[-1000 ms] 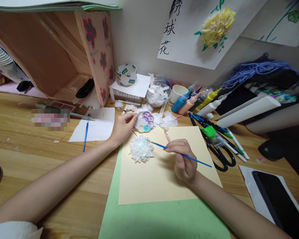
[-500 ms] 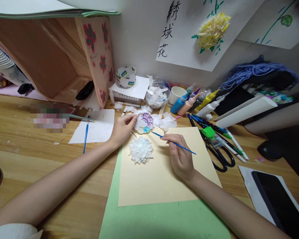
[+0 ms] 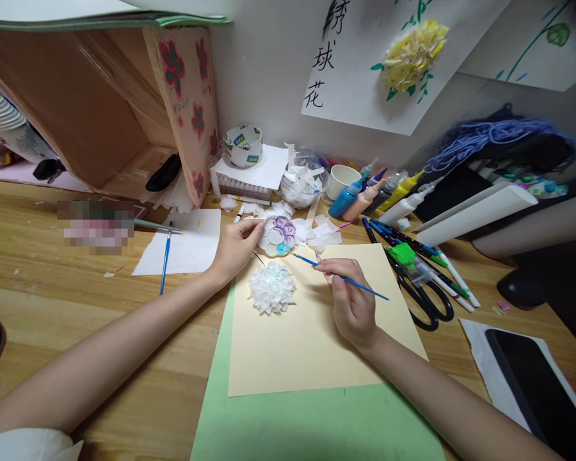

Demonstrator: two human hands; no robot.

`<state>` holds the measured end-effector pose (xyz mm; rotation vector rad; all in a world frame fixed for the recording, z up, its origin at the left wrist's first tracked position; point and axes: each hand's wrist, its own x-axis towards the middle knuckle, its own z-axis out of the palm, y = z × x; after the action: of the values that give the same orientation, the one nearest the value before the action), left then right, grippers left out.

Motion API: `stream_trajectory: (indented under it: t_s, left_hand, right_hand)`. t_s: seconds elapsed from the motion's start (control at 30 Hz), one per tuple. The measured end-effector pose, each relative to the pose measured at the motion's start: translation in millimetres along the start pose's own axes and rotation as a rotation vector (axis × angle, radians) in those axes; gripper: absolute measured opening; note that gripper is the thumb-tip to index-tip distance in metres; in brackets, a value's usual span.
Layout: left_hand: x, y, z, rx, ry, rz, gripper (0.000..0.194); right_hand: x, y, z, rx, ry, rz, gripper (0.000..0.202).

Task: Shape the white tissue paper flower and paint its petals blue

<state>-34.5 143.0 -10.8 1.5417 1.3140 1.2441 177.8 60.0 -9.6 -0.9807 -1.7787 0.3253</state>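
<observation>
Palette (image 3: 276,235) held by left hand (image 3: 237,248), paintbrush (image 3: 307,260) by right hand (image 3: 353,301)
Between the hands, a white ruffled flower (image 3: 271,289) is seen.

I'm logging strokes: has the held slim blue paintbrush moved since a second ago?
Yes. The slim blue paintbrush has moved: its tip went from the white paper flower up to the scalloped white palette.

We see flower (image 3: 271,289): ruffled, rough-looking thin paper | palette (image 3: 277,234): smooth plastic, slightly glossy | our paintbrush (image 3: 368,289): smooth-looking handle | cream sheet (image 3: 312,355): smooth matt paper | green sheet (image 3: 292,426): smooth, matt | tabletop (image 3: 91,333): wood grain, faint sheen | paint bottles (image 3: 359,205): smooth plastic | phone (image 3: 540,381): smooth dark face
</observation>
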Motion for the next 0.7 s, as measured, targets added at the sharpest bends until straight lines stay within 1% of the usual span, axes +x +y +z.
stream_trajectory:
  t_s: [0.17,0.3,0.47,0.7]
  left_hand:
    - [-0.4,2.2,0.5,0.002,0.001,-0.014,0.030]
    - [-0.2,2.5,0.8,0.005,0.002,-0.010,0.030]
    - [-0.1,1.1,0.6,0.012,0.005,-0.004,0.030]
    - [0.0,0.9,0.6,0.014,0.000,-0.003,0.030]
  right_hand:
    - [-2.4,-1.5,-0.3,0.050,0.188,-0.131,0.024]
    - [-4.2,-0.8,0.7,0.090,0.267,-0.202,0.023]
    - [-5.0,-0.1,2.2,0.107,0.247,-0.211,0.022]
    - [-5.0,-2.1,1.3,0.099,0.200,-0.177,0.023]
